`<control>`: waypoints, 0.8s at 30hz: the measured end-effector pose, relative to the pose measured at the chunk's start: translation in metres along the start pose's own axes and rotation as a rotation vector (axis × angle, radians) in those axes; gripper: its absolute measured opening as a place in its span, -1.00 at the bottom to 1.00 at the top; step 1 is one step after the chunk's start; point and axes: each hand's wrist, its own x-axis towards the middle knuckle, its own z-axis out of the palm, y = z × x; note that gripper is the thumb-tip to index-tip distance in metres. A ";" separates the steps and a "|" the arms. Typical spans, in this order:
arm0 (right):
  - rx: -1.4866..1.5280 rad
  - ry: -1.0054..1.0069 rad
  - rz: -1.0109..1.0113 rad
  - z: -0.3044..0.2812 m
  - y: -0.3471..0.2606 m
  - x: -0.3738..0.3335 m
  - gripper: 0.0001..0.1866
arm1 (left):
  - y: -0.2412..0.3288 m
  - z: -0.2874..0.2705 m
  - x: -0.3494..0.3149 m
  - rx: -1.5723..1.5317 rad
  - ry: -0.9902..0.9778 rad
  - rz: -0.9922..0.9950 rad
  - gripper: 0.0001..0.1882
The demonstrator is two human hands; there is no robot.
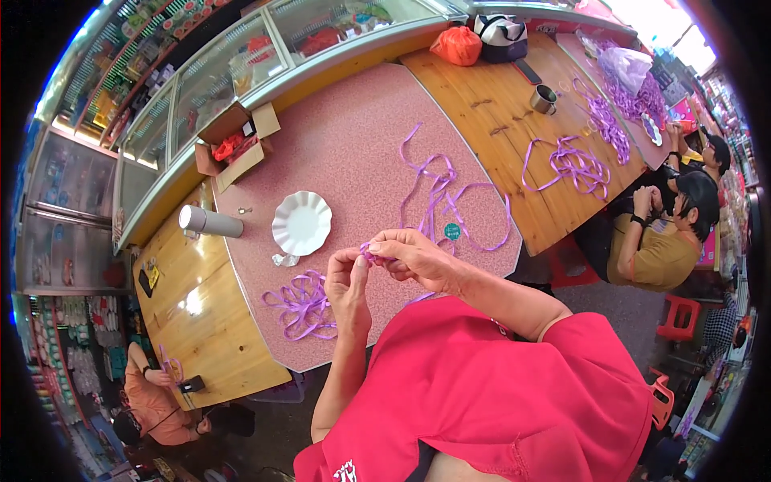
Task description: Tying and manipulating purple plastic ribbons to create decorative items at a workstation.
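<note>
Both of my hands meet over the near part of the pink speckled tabletop (337,145). My left hand (347,291) pinches a purple ribbon (368,251) between thumb and fingertips. From the other side, my right hand (416,259) closes on the same ribbon, its fingers bent around it. The exact fold or knot between the fingertips is too small to make out. A loose heap of purple ribbon (299,307) lies beside my left wrist. Longer loops of purple ribbon (438,189) spread across the table beyond my right hand, around a small green round piece (453,231).
A white scalloped plate (302,223), crumpled clear wrap (285,260) and a grey flask (210,222) are at the left. Farther back stands an open cardboard box (257,165). On the right wooden table are a metal mug (544,100) and more ribbon (574,169); people sit on both sides.
</note>
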 end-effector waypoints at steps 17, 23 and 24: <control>-0.345 0.122 -0.106 0.002 0.000 -0.002 -0.76 | 0.005 -0.017 0.013 1.008 -0.124 0.819 -0.79; -0.513 0.117 -0.316 -0.006 0.014 0.004 -0.78 | 0.001 -0.014 0.011 1.008 -0.067 0.810 -0.78; -0.606 0.138 -0.374 -0.007 0.015 0.003 -0.78 | 0.001 -0.014 0.010 1.008 -0.053 0.775 -0.80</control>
